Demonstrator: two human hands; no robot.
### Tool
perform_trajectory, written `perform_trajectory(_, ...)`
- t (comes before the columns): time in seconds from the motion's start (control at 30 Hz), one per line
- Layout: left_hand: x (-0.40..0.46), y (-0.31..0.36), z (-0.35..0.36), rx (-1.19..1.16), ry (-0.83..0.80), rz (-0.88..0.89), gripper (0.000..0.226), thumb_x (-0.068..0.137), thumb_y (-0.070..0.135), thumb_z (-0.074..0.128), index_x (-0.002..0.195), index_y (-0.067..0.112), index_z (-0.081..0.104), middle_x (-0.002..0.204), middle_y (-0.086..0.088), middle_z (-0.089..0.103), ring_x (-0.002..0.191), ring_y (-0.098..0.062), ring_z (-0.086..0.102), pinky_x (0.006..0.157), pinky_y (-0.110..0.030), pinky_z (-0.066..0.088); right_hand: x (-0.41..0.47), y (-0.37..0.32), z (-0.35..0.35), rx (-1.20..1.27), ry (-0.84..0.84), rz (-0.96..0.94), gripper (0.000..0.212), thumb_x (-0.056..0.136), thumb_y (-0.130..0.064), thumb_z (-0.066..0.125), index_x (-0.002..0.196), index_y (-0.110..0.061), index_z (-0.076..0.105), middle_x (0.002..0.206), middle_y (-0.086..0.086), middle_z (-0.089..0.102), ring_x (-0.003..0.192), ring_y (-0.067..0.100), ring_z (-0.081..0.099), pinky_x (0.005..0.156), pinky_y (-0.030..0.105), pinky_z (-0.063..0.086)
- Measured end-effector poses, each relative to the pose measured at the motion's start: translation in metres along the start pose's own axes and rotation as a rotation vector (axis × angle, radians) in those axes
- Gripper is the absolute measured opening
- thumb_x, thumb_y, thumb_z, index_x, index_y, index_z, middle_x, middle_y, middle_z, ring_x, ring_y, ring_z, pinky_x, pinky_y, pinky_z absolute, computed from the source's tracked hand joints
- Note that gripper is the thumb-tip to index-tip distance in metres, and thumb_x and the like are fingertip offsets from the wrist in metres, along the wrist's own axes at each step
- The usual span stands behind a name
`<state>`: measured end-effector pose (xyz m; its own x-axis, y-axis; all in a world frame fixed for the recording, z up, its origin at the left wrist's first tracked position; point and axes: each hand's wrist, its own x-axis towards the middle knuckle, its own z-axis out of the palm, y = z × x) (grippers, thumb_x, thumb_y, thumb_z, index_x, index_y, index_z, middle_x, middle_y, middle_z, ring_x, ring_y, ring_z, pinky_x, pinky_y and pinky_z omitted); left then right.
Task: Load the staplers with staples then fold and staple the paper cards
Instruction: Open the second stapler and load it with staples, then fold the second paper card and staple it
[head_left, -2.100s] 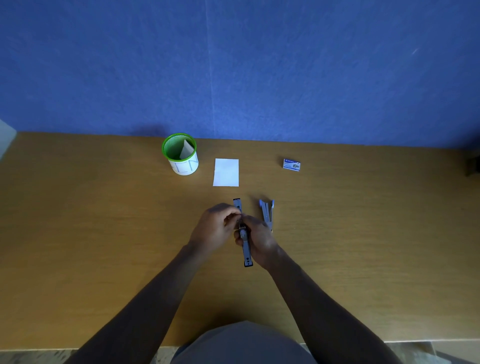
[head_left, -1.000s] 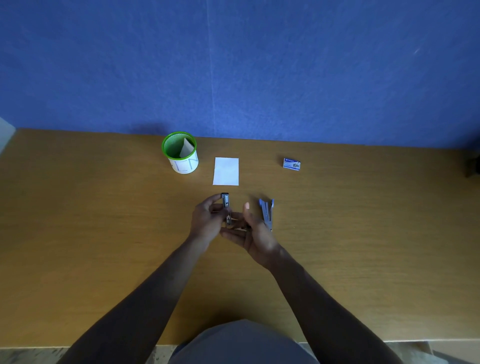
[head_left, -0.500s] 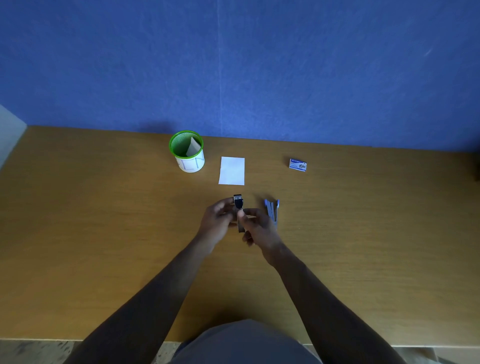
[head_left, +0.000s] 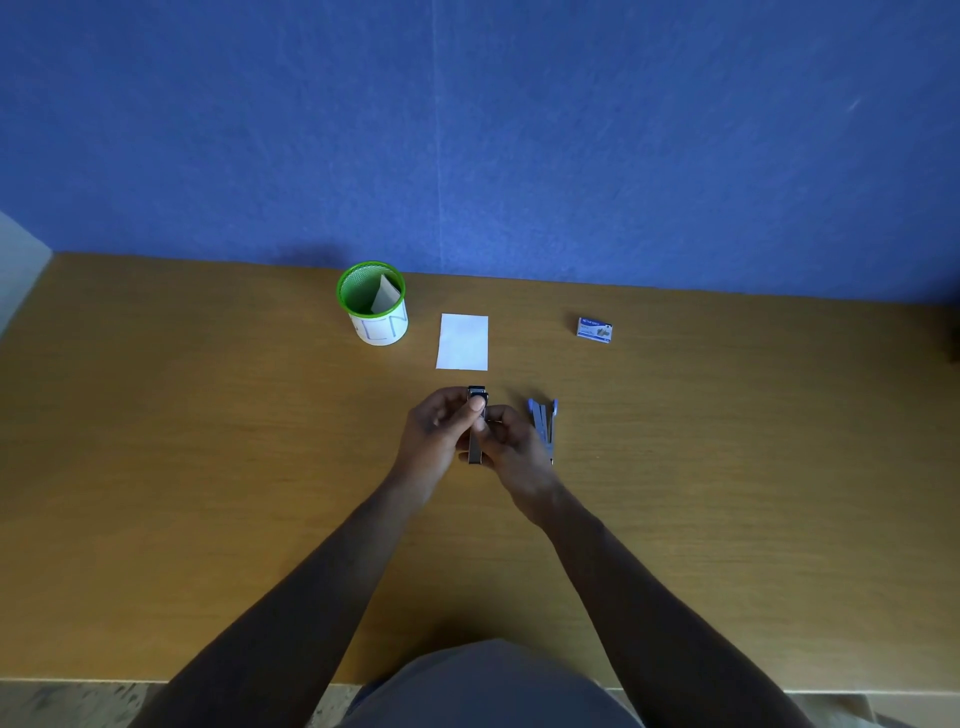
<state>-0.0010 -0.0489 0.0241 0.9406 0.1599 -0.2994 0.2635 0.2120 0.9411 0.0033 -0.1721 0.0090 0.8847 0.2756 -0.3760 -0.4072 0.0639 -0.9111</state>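
A grey stapler (head_left: 476, 441) is held between both hands at the table's middle. My left hand (head_left: 434, 434) grips it from the left, thumb pressed on its far end. From the right, my right hand (head_left: 511, 449) clasps its body. A second, blue-grey stapler (head_left: 544, 423) lies on the table just right of my right hand, its arms spread apart. A white paper card (head_left: 463, 341) lies flat just beyond the hands. A small blue staple box (head_left: 594, 329) sits farther right.
A green-rimmed mesh cup (head_left: 372, 303) with a folded card inside stands left of the white card. The wooden table (head_left: 208, 467) ends at a blue wall behind. Its near edge runs by my body.
The stapler was held spread open between my hands; now it is folded together and both hands are closed on it. The view has shifted slightly.
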Motion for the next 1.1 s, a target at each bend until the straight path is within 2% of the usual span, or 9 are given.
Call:
perform_trajectory(0.13, 0.003, -0.003, -0.001, 0.029, -0.004, 0.043, 0.016, 0.09, 0.012, 0.064, 0.102, 0.002, 0.067, 0.083, -0.015, 0.066, 0.078, -0.018, 0.064, 0.067, -0.027, 0.052, 0.002, 0.003, 0.004, 0.015, 0.024, -0.008, 0.019, 0.1, -0.02, 0.058, 0.105, -0.003, 0.058, 0.092, 0.008, 0.072, 0.089, 0.019, 0.073, 0.085, 0.044, 0.059)
perform_trajectory(0.23, 0.004, -0.005, 0.0, 0.039, 0.017, 0.043, 0.014, 0.091, 0.012, 0.064, 0.1, 0.002, 0.067, 0.078, -0.01, 0.065, 0.075, -0.015, 0.064, 0.064, -0.026, 0.052, 0.004, 0.006, 0.007, -0.009, 0.067, -0.001, 0.016, 0.1, -0.021, 0.058, 0.103, -0.005, 0.058, 0.087, 0.005, 0.072, 0.084, 0.015, 0.073, 0.078, 0.038, 0.058)
perform_trajectory(0.37, 0.007, -0.007, 0.001, 0.065, 0.033, 0.061, 0.007, 0.091, 0.013, 0.064, 0.092, 0.007, 0.068, 0.066, -0.001, 0.063, 0.068, -0.011, 0.062, 0.064, -0.024, 0.052, 0.007, 0.009, 0.008, -0.051, 0.11, 0.019, 0.021, 0.099, -0.024, 0.06, 0.103, -0.003, 0.059, 0.086, 0.006, 0.073, 0.085, 0.019, 0.072, 0.08, 0.044, 0.059)
perform_trajectory(0.47, 0.009, -0.007, -0.001, 0.079, 0.037, 0.039, 0.008, 0.091, 0.015, 0.064, 0.087, 0.012, 0.07, 0.063, 0.004, 0.064, 0.065, -0.01, 0.062, 0.062, -0.024, 0.051, 0.008, 0.009, 0.008, -0.063, 0.124, 0.036, 0.023, 0.099, -0.023, 0.06, 0.105, -0.001, 0.06, 0.084, 0.004, 0.073, 0.081, 0.015, 0.074, 0.074, 0.036, 0.059)
perform_trajectory(0.6, 0.013, -0.012, -0.003, 0.17, 0.043, 0.049, 0.025, 0.093, 0.019, 0.063, 0.068, 0.015, 0.067, 0.058, 0.008, 0.061, 0.059, -0.007, 0.058, 0.057, -0.022, 0.047, 0.012, 0.011, 0.006, -0.156, 0.178, 0.048, 0.023, 0.093, -0.03, 0.066, 0.099, -0.008, 0.064, 0.082, 0.007, 0.075, 0.08, 0.025, 0.074, 0.078, 0.048, 0.061)
perform_trajectory(0.73, 0.021, -0.019, -0.011, 0.31, 0.063, 0.071, 0.015, 0.088, 0.031, 0.066, 0.082, 0.019, 0.072, 0.071, 0.008, 0.068, 0.067, -0.01, 0.063, 0.066, -0.032, 0.052, 0.018, 0.01, 0.006, -0.394, 0.291, 0.053, 0.03, 0.085, -0.039, 0.069, 0.086, -0.01, 0.063, 0.065, 0.002, 0.072, 0.063, 0.019, 0.071, 0.061, 0.039, 0.059)
perform_trajectory(0.87, 0.031, -0.02, -0.018, 0.514, 0.136, 0.129, 0.016, 0.09, 0.02, 0.065, 0.102, 0.011, 0.071, 0.091, 0.002, 0.071, 0.078, 0.003, 0.062, 0.071, -0.01, 0.048, 0.029, 0.007, 0.007, -0.751, 0.387, 0.045, 0.039, 0.085, -0.048, 0.069, 0.083, -0.009, 0.064, 0.069, 0.003, 0.068, 0.063, 0.02, 0.063, 0.048, 0.024, 0.038)
perform_trajectory(0.93, 0.038, -0.02, -0.023, 0.603, 0.166, 0.175, 0.014, 0.09, 0.017, 0.064, 0.102, 0.011, 0.071, 0.096, -0.001, 0.07, 0.081, -0.004, 0.062, 0.075, -0.015, 0.049, 0.034, 0.006, 0.012, -0.909, 0.396, 0.047, 0.042, 0.086, -0.054, 0.063, 0.085, -0.011, 0.062, 0.071, 0.003, 0.066, 0.066, 0.022, 0.062, 0.049, 0.025, 0.036)
perform_trajectory(1.1, 0.065, -0.014, -0.035, 0.861, 0.133, 0.293, 0.019, 0.088, 0.011, 0.066, 0.105, 0.006, 0.068, 0.106, -0.011, 0.065, 0.097, -0.023, 0.062, 0.085, -0.026, 0.045, 0.046, 0.002, 0.02, -1.126, 0.322, 0.07, 0.047, 0.088, -0.052, 0.057, 0.105, -0.008, 0.058, 0.093, 0.013, 0.068, 0.087, 0.035, 0.066, 0.068, 0.036, 0.049)
